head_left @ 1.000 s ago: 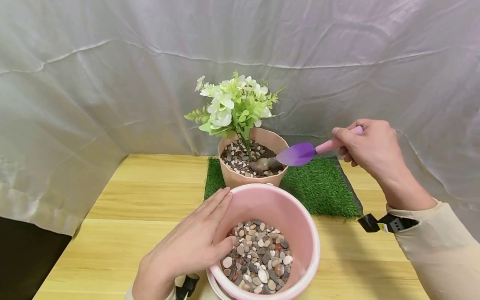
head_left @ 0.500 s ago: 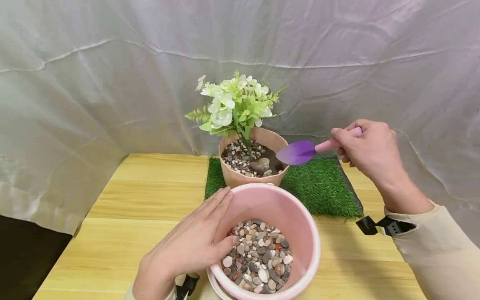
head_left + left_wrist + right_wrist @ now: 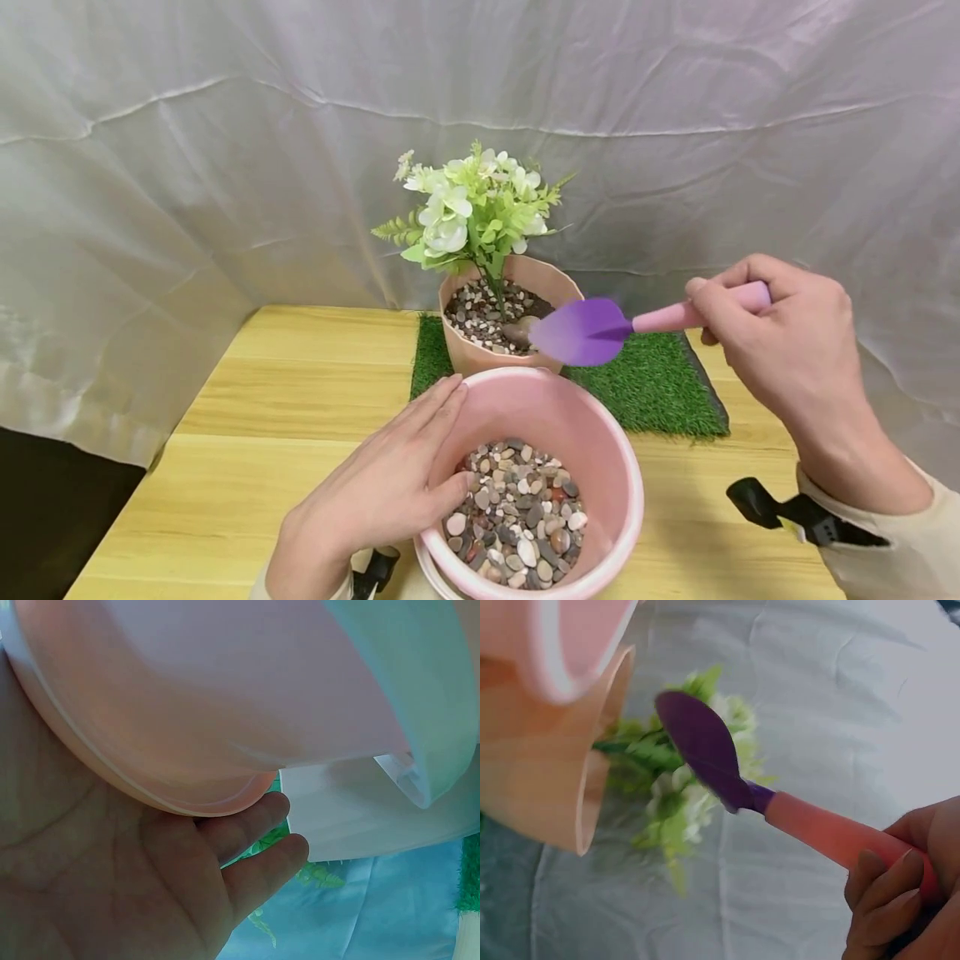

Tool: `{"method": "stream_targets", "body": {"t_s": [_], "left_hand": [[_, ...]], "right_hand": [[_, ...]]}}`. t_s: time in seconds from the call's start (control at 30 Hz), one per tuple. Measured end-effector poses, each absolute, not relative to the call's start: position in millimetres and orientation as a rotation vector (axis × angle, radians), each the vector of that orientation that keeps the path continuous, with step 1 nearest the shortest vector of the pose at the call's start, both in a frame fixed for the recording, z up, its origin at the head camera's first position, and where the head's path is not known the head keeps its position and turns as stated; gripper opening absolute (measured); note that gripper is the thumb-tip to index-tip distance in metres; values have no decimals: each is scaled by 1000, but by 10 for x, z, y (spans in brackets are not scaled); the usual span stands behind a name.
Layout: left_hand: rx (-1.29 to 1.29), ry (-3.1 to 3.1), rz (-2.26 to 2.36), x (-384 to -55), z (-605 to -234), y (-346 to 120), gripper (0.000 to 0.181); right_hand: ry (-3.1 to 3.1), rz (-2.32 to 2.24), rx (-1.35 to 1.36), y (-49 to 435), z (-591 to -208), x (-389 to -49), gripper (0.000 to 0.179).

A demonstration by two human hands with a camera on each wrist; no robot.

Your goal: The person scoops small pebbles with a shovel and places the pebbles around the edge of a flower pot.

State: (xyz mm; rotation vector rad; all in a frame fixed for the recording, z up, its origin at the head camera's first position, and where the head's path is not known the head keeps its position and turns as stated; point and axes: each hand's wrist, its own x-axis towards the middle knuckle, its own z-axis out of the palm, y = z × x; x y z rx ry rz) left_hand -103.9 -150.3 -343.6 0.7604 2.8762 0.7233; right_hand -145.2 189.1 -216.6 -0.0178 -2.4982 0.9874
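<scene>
My right hand (image 3: pixel 795 350) grips the pink handle of a small garden trowel (image 3: pixel 585 333). Its purple blade hangs in the air in front of the planter's right rim, with no stones visible on it. Across the left rim of a pink bucket (image 3: pixel 562 404) lies my left hand (image 3: pixel 367 479), thumb inside and fingers along the outside. Mixed pebbles (image 3: pixel 525 517) cover the bucket's bottom. Behind it stands a peach planter (image 3: pixel 476 360) with white flowers and green leaves (image 3: pixel 480 217), dark soil and small pebbles. The blade partly hides a larger brown stone (image 3: pixel 516 333) there.
A green artificial grass mat (image 3: pixel 652 387) lies under the planter and reaches to the right. The wooden table (image 3: pixel 285 383) is bordered behind and at the left by a grey cloth (image 3: pixel 225 192). The bucket stands close in front of the planter.
The trowel and right hand first lift slightly from the planter, then come lower, nearer and to the right, the blade turning broader to view. The left hand stays on the bucket.
</scene>
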Motion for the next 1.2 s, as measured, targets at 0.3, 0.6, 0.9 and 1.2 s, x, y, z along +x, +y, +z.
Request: {"method": "stream_targets", "body": {"t_s": [0.3, 0.6, 0.9, 1.2], "left_hand": [[764, 2907, 687, -1029, -3431, -1502, 90], [764, 2912, 694, -1031, -3433, -1495, 90], [759, 2908, 701, -1033, -3431, -1489, 89], [767, 2924, 688, -1026, -3435, -1489, 91]], "right_hand": [[-2651, 652, 489, 1644, -2240, -1109, 22], [-2696, 201, 719, 1450, -2625, -1086, 26], [-2572, 37, 823, 1364, -2874, -1049, 37], [-2632, 73, 839, 1306, -2949, -1053, 38]]}}
